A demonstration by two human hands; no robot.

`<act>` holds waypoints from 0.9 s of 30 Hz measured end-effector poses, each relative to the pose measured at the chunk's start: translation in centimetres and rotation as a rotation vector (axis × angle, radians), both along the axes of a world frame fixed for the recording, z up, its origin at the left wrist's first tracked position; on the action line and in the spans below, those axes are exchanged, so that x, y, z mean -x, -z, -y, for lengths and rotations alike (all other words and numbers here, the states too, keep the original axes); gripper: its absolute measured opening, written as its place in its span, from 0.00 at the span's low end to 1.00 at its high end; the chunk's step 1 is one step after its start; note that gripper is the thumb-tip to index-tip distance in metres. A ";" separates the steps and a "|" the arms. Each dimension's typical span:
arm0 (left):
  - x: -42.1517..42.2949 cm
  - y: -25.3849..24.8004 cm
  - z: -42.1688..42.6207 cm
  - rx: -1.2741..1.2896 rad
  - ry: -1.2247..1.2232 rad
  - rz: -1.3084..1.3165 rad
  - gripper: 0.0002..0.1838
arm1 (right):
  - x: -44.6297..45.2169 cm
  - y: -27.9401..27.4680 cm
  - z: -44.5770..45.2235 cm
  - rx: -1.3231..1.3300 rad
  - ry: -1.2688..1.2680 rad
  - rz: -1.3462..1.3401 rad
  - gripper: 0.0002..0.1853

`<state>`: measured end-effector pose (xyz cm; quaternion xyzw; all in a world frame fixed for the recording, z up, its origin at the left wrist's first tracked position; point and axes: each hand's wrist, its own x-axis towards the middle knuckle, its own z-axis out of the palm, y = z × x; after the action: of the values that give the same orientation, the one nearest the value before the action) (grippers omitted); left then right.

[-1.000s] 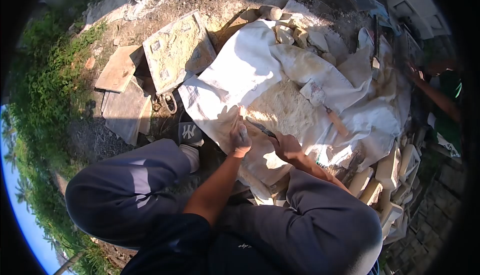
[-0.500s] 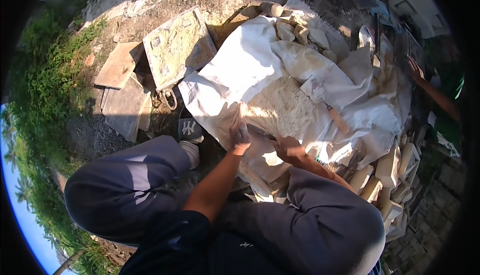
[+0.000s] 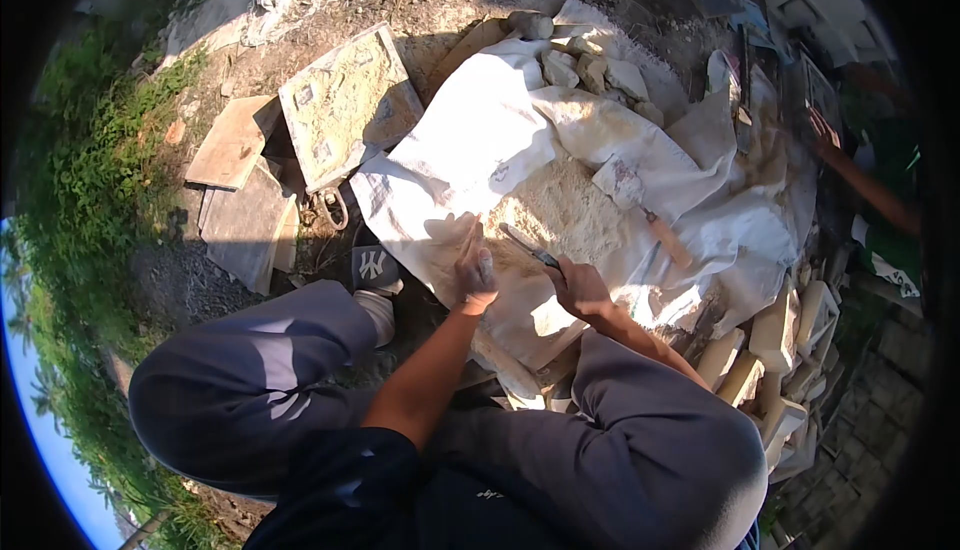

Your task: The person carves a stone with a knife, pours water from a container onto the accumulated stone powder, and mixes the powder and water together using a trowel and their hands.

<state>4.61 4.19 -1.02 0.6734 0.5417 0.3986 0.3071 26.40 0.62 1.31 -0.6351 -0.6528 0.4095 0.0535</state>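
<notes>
My left hand (image 3: 476, 275) is above the white sheet (image 3: 475, 130), its fingers pointing up and pressed together. Whatever it pinches is too small and pale to make out. Closed round the grip of a narrow, knife-like metal tool (image 3: 528, 246) is my right hand (image 3: 582, 290). The tool's tip points up and left, a little apart from my left fingers. Beyond both hands, pale powder (image 3: 570, 205) is spread over the sheet. A wooden-handled tool (image 3: 668, 240) with a dusty, flat head lies on it, right of the powder.
Rough stone pieces (image 3: 592, 72) sit at the sheet's far end. Pale blocks (image 3: 775, 335) are stacked at right. A dusty square board (image 3: 350, 105) and wooden planks (image 3: 245, 220) lie at left. Another person's hand (image 3: 822, 132) reaches in at far right.
The knife-like tool has swung up and away from my left hand, with its blade now in plain view. My left hand has barely moved.
</notes>
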 end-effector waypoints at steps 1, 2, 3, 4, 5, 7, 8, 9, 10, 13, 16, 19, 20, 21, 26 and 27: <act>-0.1 -0.3 -0.2 0.002 0.002 0.004 0.29 | 0.0 0.9 0.4 -0.077 0.035 -0.045 0.17; -0.2 -0.4 -0.4 0.006 0.002 0.004 0.29 | 0.0 1.6 0.7 -0.152 0.070 -0.089 0.16; -0.4 -0.3 -0.3 0.002 0.004 0.004 0.29 | 0.0 1.9 0.7 -0.149 0.071 -0.088 0.16; -0.5 -0.1 -0.4 -0.002 0.006 0.004 0.29 | -0.1 2.2 0.4 -0.107 0.041 0.002 0.16; -0.4 0.5 -0.4 -0.019 0.012 -0.003 0.29 | -0.3 2.4 0.1 -0.068 0.016 0.093 0.16; -0.2 1.1 -0.8 -0.062 0.015 -0.027 0.29 | -0.7 1.9 -0.6 -0.094 0.052 0.056 0.16; -0.1 1.6 -0.6 -0.056 0.017 -0.048 0.29 | -0.8 1.6 -0.3 -0.102 0.078 0.015 0.16; -0.1 1.9 -0.5 -0.054 0.023 -0.046 0.29 | -0.8 1.1 0.0 -0.099 0.083 0.017 0.16; -0.1 2.2 -0.5 -0.033 0.030 -0.025 0.29 | -0.7 0.4 0.1 -0.157 0.209 -0.010 0.17; -0.1 2.6 -0.4 -0.019 0.031 -0.007 0.29 | -1.8 0.4 0.3 -0.211 0.443 -0.046 0.18; -0.2 2.6 -0.5 -0.049 0.038 -0.017 0.28 | -3.7 2.5 0.5 -0.164 0.416 0.083 0.21; -0.3 2.3 -0.7 -0.068 0.047 -0.029 0.28 | -5.0 2.7 -0.1 -0.120 0.340 0.157 0.24; -0.4 2.2 -0.8 -0.074 0.043 -0.028 0.28 | -5.3 2.3 -0.2 -0.117 0.329 0.154 0.23; -0.4 2.2 -0.6 -0.073 0.038 -0.029 0.28 | -5.2 1.5 -0.3 -0.108 0.316 0.149 0.22; -0.1 2.5 -0.3 -0.059 0.043 -0.077 0.28 | -3.0 1.7 1.3 -0.125 0.313 0.137 0.15; -0.3 2.5 -0.5 -0.079 0.044 -0.091 0.28 | -3.0 1.7 1.3 -0.075 0.289 0.209 0.15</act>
<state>4.89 4.69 -3.56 0.7140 0.5241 0.3817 0.2642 29.44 -0.65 -0.38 -0.7591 -0.5713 0.3046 0.0672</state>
